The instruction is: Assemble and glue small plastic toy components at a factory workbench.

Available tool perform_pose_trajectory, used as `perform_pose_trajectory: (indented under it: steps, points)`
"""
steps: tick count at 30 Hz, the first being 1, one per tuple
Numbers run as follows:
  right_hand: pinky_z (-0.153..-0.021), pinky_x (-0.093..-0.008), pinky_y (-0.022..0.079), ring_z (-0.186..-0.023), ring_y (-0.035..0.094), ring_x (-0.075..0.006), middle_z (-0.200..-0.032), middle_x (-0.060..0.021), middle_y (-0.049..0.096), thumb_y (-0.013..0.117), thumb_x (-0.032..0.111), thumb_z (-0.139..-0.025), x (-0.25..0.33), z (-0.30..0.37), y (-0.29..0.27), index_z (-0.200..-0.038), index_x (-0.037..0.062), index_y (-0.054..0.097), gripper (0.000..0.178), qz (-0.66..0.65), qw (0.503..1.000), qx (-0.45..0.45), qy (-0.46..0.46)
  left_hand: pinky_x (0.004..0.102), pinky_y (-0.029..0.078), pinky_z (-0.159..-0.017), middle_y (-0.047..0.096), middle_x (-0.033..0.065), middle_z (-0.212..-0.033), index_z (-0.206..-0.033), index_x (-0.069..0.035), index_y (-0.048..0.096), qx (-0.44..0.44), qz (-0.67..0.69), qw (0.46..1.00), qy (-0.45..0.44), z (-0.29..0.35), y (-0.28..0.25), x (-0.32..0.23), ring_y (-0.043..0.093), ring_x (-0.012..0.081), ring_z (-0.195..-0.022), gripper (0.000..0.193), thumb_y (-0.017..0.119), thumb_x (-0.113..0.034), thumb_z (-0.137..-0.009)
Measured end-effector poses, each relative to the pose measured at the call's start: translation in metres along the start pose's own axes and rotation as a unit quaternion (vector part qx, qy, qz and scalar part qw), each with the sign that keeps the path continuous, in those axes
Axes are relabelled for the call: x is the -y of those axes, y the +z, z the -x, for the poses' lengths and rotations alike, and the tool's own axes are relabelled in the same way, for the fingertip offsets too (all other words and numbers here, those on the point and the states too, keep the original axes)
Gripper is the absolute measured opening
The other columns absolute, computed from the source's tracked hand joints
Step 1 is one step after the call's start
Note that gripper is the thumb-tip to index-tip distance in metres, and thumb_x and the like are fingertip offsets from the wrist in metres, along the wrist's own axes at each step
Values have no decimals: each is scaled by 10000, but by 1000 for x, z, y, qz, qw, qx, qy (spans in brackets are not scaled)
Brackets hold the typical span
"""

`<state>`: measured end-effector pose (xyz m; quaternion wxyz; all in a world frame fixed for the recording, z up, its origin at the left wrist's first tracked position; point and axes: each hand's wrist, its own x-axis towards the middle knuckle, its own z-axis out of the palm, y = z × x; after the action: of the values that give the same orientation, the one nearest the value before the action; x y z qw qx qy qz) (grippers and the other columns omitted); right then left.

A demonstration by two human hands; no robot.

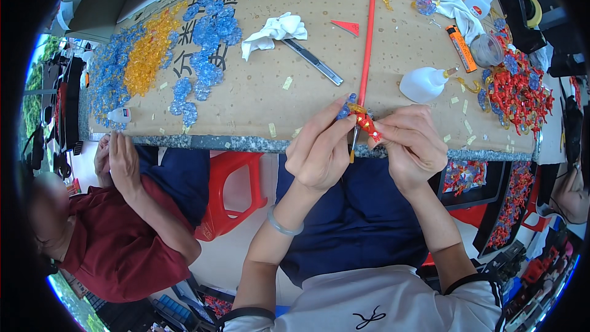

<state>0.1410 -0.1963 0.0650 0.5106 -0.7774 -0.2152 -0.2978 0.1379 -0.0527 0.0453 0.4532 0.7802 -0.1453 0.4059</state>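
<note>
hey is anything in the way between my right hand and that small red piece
Nothing visible: the fingers of your right hand pinch the red piece at its lower end, and your left hand is at its other end.

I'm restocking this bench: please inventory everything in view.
Table: one, brown-topped, centre
Blue pieces: many, blue, mostly left
Yellow pieces: many, yellow, mostly left
Cloths: at least two, white, centre and right
Knife: one, grey, centre
Rod: one, red, centre
Triangles: two, red, far half
Bottles: several, white, left and right
Red pieces: many, red, right
Tape: one, yellow, right
Stools: at least one, red, left
Co-worker: one, maroon shirt, left
Trinket: one, multicoloured, between hands
Left hand: one, bare, on trinket
Right hand: one, bare, on trinket
</note>
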Motion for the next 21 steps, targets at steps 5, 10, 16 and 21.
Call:
perform_pose_trajectory:
  steps: [5, 10, 16, 21]
  points:
    - [-661, -282, 434, -694, 614, -194, -743, -50, 677, 720, -114, -580, 1, 0, 0, -786, 30, 714, 251, 0, 1000, 1, 2, 299, 585, -653, 677, 217, -913, -816, 55, 685, -6, 9, 1000, 4, -1, 1, 0, 698, 273, -750, 196, 625, 179, -677]
    - [-663, -283, 434, -693, 613, -195, -745, -51, 678, 716, -118, -582, 0, 0, 0, -785, 32, 714, 252, 1, 1000, 2, 4, 295, 584, -652, 680, 210, -917, -813, 44, 690, -9, 7, 1000, 5, 0, 1, 2, 698, 268, -746, 200, 630, 175, -675]
    - [-664, -285, 434, -690, 611, -196, -747, -53, 678, 716, -117, -581, -1, 1, 0, -785, 32, 714, 253, -1, 1000, 1, 0, 288, 581, -638, 683, 200, -911, -812, 36, 694, -14, -2, 1000, 3, -1, 1, 1, 697, 258, -732, 200, 639, 169, -674]
    - [-663, -285, 434, -691, 614, -196, -745, -54, 678, 720, -113, -578, 0, 0, 0, -778, 30, 713, 246, 2, 1000, 3, 1, 284, 580, -631, 684, 197, -901, -810, 34, 696, -20, -4, 1000, -1, 0, 2, 1, 696, 254, -723, 192, 644, 167, -680]
